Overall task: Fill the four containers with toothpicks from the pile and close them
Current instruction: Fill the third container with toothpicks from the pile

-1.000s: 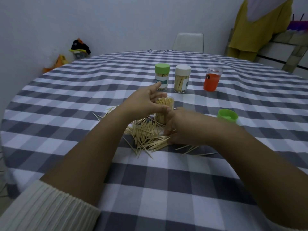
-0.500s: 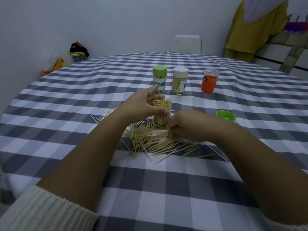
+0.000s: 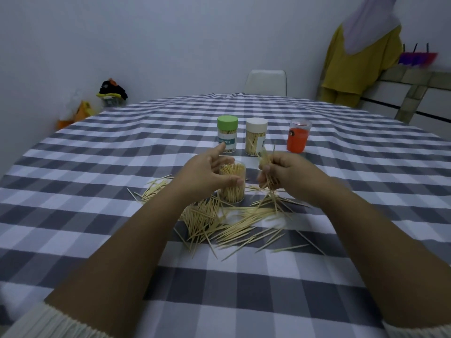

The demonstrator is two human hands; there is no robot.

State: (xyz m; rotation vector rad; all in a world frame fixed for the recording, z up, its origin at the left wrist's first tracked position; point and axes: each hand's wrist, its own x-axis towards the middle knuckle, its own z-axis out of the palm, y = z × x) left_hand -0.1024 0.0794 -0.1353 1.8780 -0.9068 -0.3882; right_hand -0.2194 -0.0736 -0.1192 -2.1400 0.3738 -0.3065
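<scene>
At far left of the frame, behind the table edge: an orange bag point(image 3: 80, 113) and a dark bundle point(image 3: 112, 88) against the wall. Across the whole middle: a grey-and-white checked tablecloth point(image 3: 97, 167). Left of centre: the left hand point(image 3: 203, 173), curled around an open clear container point(image 3: 231, 184), thumb pressed on its near side, index finger raised and pointing up-frame, other fingers wrapped behind; container upright, lidless, packed with toothpicks standing on end. Below and around it, at centre: the loose pile of toothpicks point(image 3: 219, 220), scattered flat on the cloth, spreading to lower right. Above the hand, toward upper centre: a green-lidded container point(image 3: 227, 134), closed, labelled, toothpicks inside; just beside it to the right, a white-lidded container point(image 3: 256, 136), closed, also filled. Behind those, at the far table edge: a white chair back point(image 3: 266, 82). Right of centre: the right hand point(image 3: 285, 173), lifted off the cloth, fingers curled and pinching a small bunch of toothpicks point(image 3: 267, 167) that sticks out above and below the fist, blurred. Farther right: an orange container point(image 3: 298, 139), no lid on it, contents impossible to tell. At upper right: yellow cloth point(image 3: 353, 67) hanging.
</scene>
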